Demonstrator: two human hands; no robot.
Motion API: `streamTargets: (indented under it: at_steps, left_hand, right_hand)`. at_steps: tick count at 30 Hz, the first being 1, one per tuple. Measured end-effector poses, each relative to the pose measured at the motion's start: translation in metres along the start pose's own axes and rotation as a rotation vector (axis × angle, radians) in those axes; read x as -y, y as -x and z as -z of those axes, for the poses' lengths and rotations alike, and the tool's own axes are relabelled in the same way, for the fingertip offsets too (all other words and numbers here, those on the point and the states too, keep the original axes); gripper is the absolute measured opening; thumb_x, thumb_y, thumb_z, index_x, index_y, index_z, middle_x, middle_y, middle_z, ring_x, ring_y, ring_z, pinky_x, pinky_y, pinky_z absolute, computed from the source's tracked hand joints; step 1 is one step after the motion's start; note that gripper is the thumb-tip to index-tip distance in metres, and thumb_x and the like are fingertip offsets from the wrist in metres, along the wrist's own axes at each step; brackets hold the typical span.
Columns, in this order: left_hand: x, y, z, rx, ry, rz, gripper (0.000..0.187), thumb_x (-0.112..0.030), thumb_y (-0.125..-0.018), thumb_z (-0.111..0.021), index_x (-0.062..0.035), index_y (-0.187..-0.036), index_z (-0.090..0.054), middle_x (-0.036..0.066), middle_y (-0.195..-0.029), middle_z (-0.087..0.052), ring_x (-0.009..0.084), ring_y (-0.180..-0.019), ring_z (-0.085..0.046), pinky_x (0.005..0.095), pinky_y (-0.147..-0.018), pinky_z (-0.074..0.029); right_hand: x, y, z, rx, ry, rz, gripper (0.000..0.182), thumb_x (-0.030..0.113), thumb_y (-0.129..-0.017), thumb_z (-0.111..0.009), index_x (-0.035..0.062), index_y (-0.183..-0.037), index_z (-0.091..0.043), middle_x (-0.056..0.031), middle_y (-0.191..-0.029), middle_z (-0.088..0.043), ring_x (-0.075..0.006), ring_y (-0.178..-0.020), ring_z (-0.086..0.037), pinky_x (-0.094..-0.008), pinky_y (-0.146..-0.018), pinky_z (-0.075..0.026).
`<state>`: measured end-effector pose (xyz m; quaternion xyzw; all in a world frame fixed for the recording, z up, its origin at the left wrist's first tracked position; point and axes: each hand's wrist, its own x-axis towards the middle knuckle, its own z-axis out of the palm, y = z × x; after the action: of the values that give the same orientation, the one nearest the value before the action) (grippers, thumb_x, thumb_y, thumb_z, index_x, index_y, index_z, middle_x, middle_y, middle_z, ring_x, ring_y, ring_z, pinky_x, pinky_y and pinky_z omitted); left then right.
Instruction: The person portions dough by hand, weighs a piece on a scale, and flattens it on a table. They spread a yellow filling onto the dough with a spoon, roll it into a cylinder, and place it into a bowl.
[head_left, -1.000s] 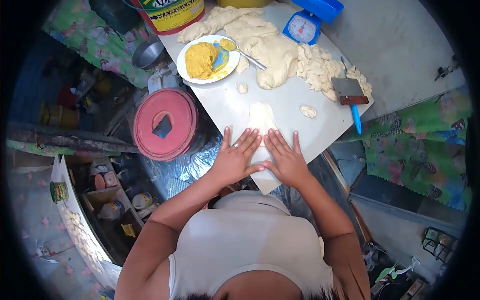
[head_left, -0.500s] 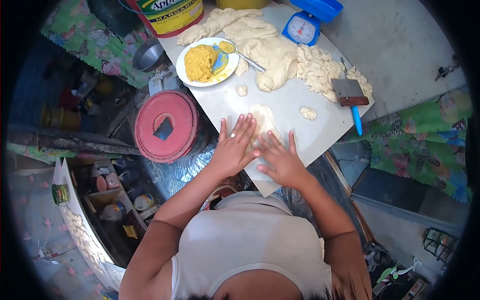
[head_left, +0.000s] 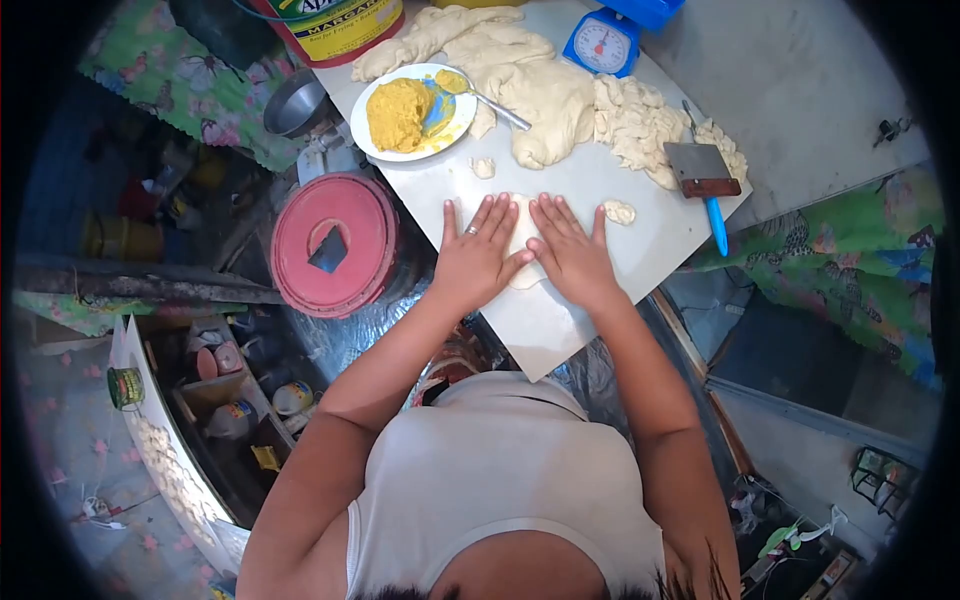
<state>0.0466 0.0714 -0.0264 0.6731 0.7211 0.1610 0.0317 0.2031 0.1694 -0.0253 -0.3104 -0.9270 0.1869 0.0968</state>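
A flattened piece of dough (head_left: 522, 270) lies on the pale tabletop (head_left: 545, 345), partly covered by both hands. My left hand (head_left: 478, 250) presses flat on its left side, fingers spread, with a ring on one finger. On the other side my right hand (head_left: 575, 250) lies flat, fingers stretched out. The thumbs nearly meet over the dough. Small dough bits rest nearby, one (head_left: 619, 212) right of my right hand and another (head_left: 482, 167) beyond my left. Farther back stretches a large dough mass (head_left: 550, 110).
A white plate (head_left: 365, 133) holds yellow filling (head_left: 398, 115) and a spoon (head_left: 500, 110). A blue scale (head_left: 603, 42) stands at the back. A dough scraper (head_left: 700, 165) and a blue-handled tool (head_left: 716, 225) lie at the right edge. Left are a red-lidded bucket (head_left: 370, 250) and margarine tub (head_left: 350, 35).
My right hand has moved forward and right, off its overlap with my left, and now lies beside it. My left hand has shifted slightly forward. The dough shows more between them.
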Motion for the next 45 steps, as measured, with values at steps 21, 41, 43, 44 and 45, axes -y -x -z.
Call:
streamTargets:
  at_steps: [21,41,43,44,45]
  left_hand:
    - [0.003,0.009,0.009,0.047,0.018,-0.268,0.08,-0.06,-0.09,-0.044,-0.0059,-0.147,-0.031,0.012,-0.154,-0.029,0.028,-0.145,-0.021,0.0635,-0.112,-0.003]
    - [-0.015,0.06,0.035,0.344,0.039,-0.207,0.08,-0.059,-0.091,-0.044,-0.0069,-0.149,-0.029,0.011,-0.154,-0.028,0.0298,-0.144,-0.023,0.0657,-0.111,-0.001]
    - [-0.014,0.057,0.031,0.203,0.118,-0.188,0.079,-0.059,-0.091,-0.043,-0.0055,-0.148,-0.029,0.013,-0.154,-0.028,0.0296,-0.144,-0.024,0.0654,-0.111,-0.001]
    - [-0.015,0.055,0.026,0.071,0.205,-0.172,0.079,-0.058,-0.092,-0.042,-0.0041,-0.148,-0.029,0.015,-0.154,-0.028,0.0293,-0.144,-0.024,0.0651,-0.111,-0.001]
    - [-0.015,0.048,0.02,0.072,0.207,-0.172,0.079,-0.058,-0.092,-0.042,-0.0041,-0.148,-0.029,0.015,-0.154,-0.028,0.0293,-0.144,-0.024,0.0651,-0.111,-0.001]
  right_hand:
    - [0.006,0.054,-0.007,0.01,0.089,0.128,0.062,0.045,-0.096,-0.044,0.0109,-0.147,-0.034,-0.0081,-0.153,-0.032,-0.0263,-0.143,-0.026,-0.0619,-0.113,-0.006]
    - [0.024,0.079,0.018,0.175,0.121,0.171,0.066,0.049,-0.092,-0.049,0.0103,-0.144,-0.039,-0.0072,-0.152,-0.035,-0.0253,-0.142,-0.028,-0.067,-0.11,-0.001]
    - [0.022,0.071,0.023,0.266,0.15,0.141,0.067,0.048,-0.092,-0.049,0.0105,-0.146,-0.036,-0.0075,-0.153,-0.033,-0.0257,-0.142,-0.028,-0.0664,-0.111,-0.001]
    - [0.015,0.063,0.016,0.107,0.04,0.138,0.067,0.046,-0.093,-0.048,0.0116,-0.148,-0.031,-0.0078,-0.154,-0.031,-0.0256,-0.143,-0.027,-0.0644,-0.112,0.0]
    - [0.012,0.055,0.013,-0.046,-0.071,0.132,0.068,0.044,-0.094,-0.047,0.0127,-0.151,-0.026,-0.0081,-0.155,-0.028,-0.0255,-0.144,-0.025,-0.0624,-0.113,0.0]
